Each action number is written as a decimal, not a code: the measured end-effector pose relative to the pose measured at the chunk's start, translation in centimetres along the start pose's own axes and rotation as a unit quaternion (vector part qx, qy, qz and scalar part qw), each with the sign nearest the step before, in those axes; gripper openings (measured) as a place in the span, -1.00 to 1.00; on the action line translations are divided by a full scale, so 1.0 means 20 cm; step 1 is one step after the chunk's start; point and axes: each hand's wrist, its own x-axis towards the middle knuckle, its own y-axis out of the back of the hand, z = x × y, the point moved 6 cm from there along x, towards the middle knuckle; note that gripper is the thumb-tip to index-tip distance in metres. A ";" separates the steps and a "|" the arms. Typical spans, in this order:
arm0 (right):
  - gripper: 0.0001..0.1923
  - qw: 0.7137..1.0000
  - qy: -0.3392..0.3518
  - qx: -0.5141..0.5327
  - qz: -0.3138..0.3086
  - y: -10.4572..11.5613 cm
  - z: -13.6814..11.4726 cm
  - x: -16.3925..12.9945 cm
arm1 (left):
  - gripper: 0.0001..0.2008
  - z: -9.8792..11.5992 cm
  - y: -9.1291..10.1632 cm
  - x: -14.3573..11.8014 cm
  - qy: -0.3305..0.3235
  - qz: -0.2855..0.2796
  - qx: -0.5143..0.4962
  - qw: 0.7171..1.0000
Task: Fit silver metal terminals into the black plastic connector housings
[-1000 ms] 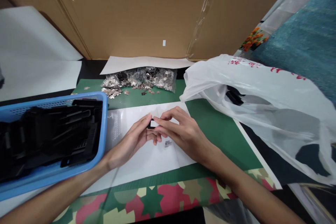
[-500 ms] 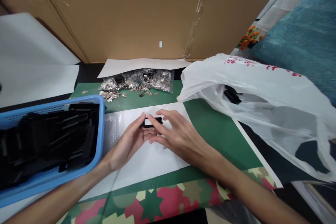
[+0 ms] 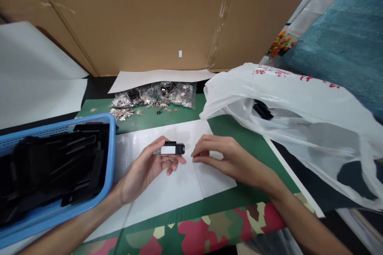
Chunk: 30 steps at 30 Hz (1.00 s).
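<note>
A small black plastic piece with a white rectangle on its face [image 3: 172, 148] is pinched between the thumb and fingers of my left hand [image 3: 151, 167], above the white paper [image 3: 167, 185]. Just to the right, apart from that piece, is my right hand [image 3: 221, 155]. Its thumb and fingertips are pressed together; what they hold, if anything, is too small to make out. Beyond the hands, small shiny metal parts [image 3: 122, 113] lie in a loose pile in front of clear plastic bags of similar parts [image 3: 179, 95].
At left stands a blue plastic basket [image 3: 112, 147] heaped with black plastic pieces [image 3: 60, 167]. A white plastic bag [image 3: 284, 87] lies open at right, with a black piece [image 3: 263, 109] inside. A tall cardboard wall [image 3: 134, 20] closes off the back of the green table surface [image 3: 239, 139].
My right hand has drawn away to the right from the black piece, its fingers now pinched together. The left hand still holds the piece, now more exposed.
</note>
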 end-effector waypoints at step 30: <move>-0.93 0.979 -0.032 0.136 0.150 0.03 0.01 0.01 | -0.59 -0.03 0.04 -0.01 -0.038 0.009 0.130 0.991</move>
